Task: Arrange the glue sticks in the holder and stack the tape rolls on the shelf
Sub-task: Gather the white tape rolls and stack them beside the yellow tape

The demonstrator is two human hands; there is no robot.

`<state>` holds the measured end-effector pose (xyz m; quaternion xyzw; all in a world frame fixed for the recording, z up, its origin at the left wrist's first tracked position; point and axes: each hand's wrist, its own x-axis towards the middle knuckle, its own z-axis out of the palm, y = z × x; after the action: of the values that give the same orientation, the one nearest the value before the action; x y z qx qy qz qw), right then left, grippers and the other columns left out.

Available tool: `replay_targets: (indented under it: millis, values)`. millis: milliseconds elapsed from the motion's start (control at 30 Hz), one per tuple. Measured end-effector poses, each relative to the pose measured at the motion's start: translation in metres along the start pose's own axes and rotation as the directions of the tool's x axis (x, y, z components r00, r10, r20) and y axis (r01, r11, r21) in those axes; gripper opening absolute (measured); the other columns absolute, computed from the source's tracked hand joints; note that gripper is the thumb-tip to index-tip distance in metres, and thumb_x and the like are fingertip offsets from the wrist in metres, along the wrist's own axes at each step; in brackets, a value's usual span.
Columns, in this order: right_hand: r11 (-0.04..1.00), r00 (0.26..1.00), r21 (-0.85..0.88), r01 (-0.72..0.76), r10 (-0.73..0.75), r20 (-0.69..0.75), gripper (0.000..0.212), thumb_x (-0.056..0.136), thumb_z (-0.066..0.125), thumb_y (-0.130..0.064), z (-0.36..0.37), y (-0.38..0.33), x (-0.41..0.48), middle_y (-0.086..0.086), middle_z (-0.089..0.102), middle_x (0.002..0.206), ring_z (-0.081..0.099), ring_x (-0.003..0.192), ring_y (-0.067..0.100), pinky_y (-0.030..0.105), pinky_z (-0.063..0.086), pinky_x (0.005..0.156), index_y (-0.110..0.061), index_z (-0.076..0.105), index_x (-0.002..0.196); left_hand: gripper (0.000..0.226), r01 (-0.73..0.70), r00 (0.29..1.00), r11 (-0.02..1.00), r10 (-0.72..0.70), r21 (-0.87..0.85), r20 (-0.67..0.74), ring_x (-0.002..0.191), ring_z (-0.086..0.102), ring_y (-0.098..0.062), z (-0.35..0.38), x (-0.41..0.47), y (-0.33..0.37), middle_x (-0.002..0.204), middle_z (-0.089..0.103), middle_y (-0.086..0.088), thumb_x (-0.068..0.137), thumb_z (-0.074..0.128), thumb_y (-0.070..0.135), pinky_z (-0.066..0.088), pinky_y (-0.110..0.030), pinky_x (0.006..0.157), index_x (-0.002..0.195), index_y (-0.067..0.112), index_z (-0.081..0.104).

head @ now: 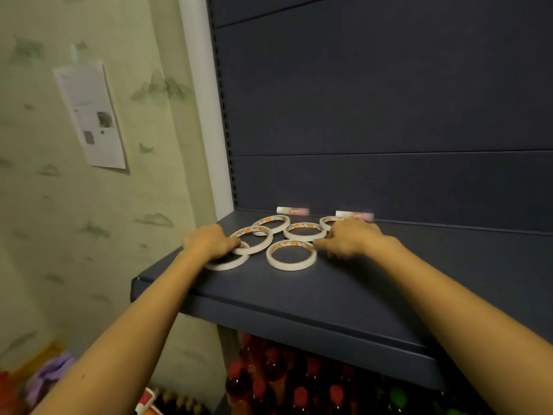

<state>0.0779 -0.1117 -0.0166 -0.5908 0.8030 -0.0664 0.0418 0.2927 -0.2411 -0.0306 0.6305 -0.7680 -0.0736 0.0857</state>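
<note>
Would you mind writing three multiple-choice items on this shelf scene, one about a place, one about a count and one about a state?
1. Where do the two glue sticks lie?
A. At the back of the shelf, against the rear panel
B. On the shelf's front edge
C. Standing in a holder

2. How many tape rolls show on the shelf?
A. Three
B. Six
C. Ten

3. How are the tape rolls arranged?
A. In one neat tall stack
B. Hanging from hooks
C. Spread flat, a few overlapping

Answers:
1. A, since both sticks lie on their sides by the rear panel, behind the rolls.
2. B, since six rings can be counted, one under the left hand and one partly behind the right hand.
3. C, since the tape rolls lie flat, with those by the left hand overlapping.
</note>
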Motion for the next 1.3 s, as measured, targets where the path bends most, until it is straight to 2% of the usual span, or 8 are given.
replay_targets:
  millis: [100,233,367,467,600,800,1133,1300]
  values:
    - [0.999,0.999,-0.013,-0.039,0.039,-0.017,0.056,0.090,0.039,-0.062,0.005,-0.007,0.005,0.005,0.064,0.117,0.057,0.110,0.024,0.033,0.041,0.086,-0.017,0.062,0.112,0.043,-0.060,0.998,0.998,0.060,-0.034,0.024,0.080,0.054,-0.027,0.002,0.014,-0.003,0.099,0.066,-0.017,0.091,0.052,0.043,0.039,-0.031,0.068,0.062,0.012,0.047]
    - [0.995,0.996,-0.046,-0.087,0.087,0.005,0.059,0.089,0.042,-0.061,0.014,-0.021,0.013,0.005,0.056,0.130,0.051,0.120,0.026,0.037,0.040,0.095,-0.016,0.056,0.125,0.038,-0.143,0.990,0.984,0.143,-0.106,-0.009,0.091,0.059,-0.036,-0.007,0.016,-0.005,0.105,0.065,-0.025,0.091,0.053,0.035,0.042,-0.035,0.071,0.075,0.002,0.060]
    - [0.997,0.995,-0.024,-0.080,0.081,0.060,0.038,0.088,0.049,-0.051,0.012,-0.026,0.015,0.006,0.057,0.121,0.053,0.111,0.024,0.035,0.040,0.089,-0.017,0.059,0.102,0.045,-0.209,0.977,0.972,0.204,-0.103,-0.052,0.073,0.053,-0.033,-0.022,0.010,-0.011,0.072,0.057,-0.020,0.092,0.053,0.033,0.032,-0.032,0.056,0.054,0.010,0.045]
    - [0.997,0.996,0.024,-0.074,0.073,0.053,0.042,0.087,0.050,-0.050,0.000,-0.023,0.010,0.005,0.059,0.121,0.054,0.109,0.024,0.035,0.043,0.091,-0.016,0.060,0.111,0.045,-0.246,0.968,0.964,0.239,-0.102,-0.072,0.068,0.046,-0.028,-0.031,0.006,-0.009,0.056,0.044,-0.007,0.092,0.052,0.031,0.033,-0.029,0.060,0.053,0.010,0.045]
    - [0.996,0.994,0.040,-0.076,0.072,0.088,0.028,0.084,0.053,-0.046,-0.018,-0.001,-0.006,0.002,0.058,0.088,0.055,0.086,0.020,0.031,0.042,0.077,-0.022,0.056,0.072,0.042,-0.301,0.952,0.947,0.293,-0.109,-0.083,0.063,0.044,-0.027,-0.035,-0.003,0.010,0.053,0.042,-0.006,0.093,0.051,0.029,0.030,-0.031,0.055,0.055,0.011,0.050]
    - [0.976,0.976,0.019,-0.218,0.218,0.014,0.040,0.086,0.054,-0.046,-0.034,0.067,-0.060,-0.002,0.051,0.064,0.050,0.069,0.018,0.031,0.038,0.072,-0.020,0.055,0.056,0.040,-0.376,0.926,0.918,0.370,-0.128,-0.072,0.063,0.047,-0.022,-0.024,-0.029,0.072,0.063,0.051,-0.006,0.089,0.052,0.033,0.033,-0.028,0.059,0.054,0.015,0.053]
    - [0.816,0.811,0.040,-0.577,0.578,-0.092,0.043,0.088,0.051,-0.048,-0.057,0.231,-0.233,0.000,0.049,0.062,0.043,0.059,0.015,0.028,0.032,0.057,-0.018,0.053,0.057,0.045,-0.666,0.740,0.737,0.672,-0.115,0.025,0.074,0.048,-0.026,0.023,-0.151,0.261,0.070,0.051,-0.007,0.094,0.045,0.038,0.043,-0.035,0.075,0.054,0.016,0.044]
    - [0.703,0.692,0.024,-0.711,0.705,-0.155,0.043,0.089,0.050,-0.051,-0.068,0.304,-0.339,0.001,0.051,0.065,0.050,0.069,0.022,0.026,0.031,0.055,-0.015,0.057,0.067,0.046,-0.761,0.634,0.632,0.772,-0.150,0.038,0.067,0.045,-0.022,0.048,-0.237,0.347,0.059,0.044,0.000,0.094,0.046,0.039,0.035,-0.029,0.068,0.054,0.017,0.043]
